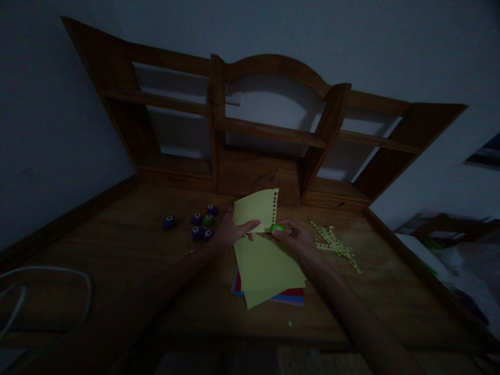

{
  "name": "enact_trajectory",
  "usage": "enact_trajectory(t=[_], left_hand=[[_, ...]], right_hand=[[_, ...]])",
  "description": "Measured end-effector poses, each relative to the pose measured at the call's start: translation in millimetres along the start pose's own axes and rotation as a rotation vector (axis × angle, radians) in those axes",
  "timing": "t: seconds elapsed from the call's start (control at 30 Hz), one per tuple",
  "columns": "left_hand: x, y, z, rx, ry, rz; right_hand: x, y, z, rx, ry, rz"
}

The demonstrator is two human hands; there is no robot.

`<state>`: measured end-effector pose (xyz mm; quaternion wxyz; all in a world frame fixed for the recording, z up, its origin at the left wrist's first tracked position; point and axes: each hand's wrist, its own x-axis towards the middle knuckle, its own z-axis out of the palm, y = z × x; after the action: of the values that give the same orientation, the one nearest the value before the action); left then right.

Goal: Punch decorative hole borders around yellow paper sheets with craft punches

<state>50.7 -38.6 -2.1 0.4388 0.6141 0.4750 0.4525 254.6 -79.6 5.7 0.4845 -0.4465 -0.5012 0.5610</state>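
A sheet of yellow paper is held above the desk, with a row of small punched holes along its right edge. My left hand grips its near left part, thumb on top and fingers underneath. Between the fingers and thumb of my right hand is a small green craft punch, set at the sheet's near right corner. Below both hands lie more yellow sheets on a stack of red, blue and pink paper. The shape the punch cuts is too small to make out.
Several purple punches and another green punch stand left of my left hand. Punched yellow paper strips lie crossed at the right. A wooden shelf unit rises at the back of the desk. A white cable loops at the left.
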Motion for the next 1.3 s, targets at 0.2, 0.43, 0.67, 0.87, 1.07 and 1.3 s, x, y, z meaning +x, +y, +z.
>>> enact_trajectory(t=[0.2, 0.43, 0.67, 0.87, 1.07, 1.3], left_hand=[[-3.8, 6.0, 2.9, -0.06, -0.035, 0.022], [-5.0, 6.7, 1.1, 0.025, -0.032, 0.037], [-3.2, 2.9, 2.1, 0.025, -0.017, 0.035], [-2.3, -1.0, 2.6, 0.013, -0.037, 0.053], [-3.2, 1.5, 2.5, 0.009, -0.025, 0.05], [-5.4, 6.3, 1.4, 0.001, -0.048, 0.044]], right_hand=[[3.3, 4.9, -5.1, -0.049, -0.008, 0.031], [4.7, 10.3, -5.6, -0.054, 0.022, 0.071], [6.8, 12.6, -4.5, 0.008, 0.034, 0.061], [8.3, 17.2, -6.1, 0.053, -0.016, 0.064], [8.5, 18.9, -7.1, 0.076, -0.026, 0.077], [4.4, 13.2, -5.7, 0.052, 0.001, 0.076]])
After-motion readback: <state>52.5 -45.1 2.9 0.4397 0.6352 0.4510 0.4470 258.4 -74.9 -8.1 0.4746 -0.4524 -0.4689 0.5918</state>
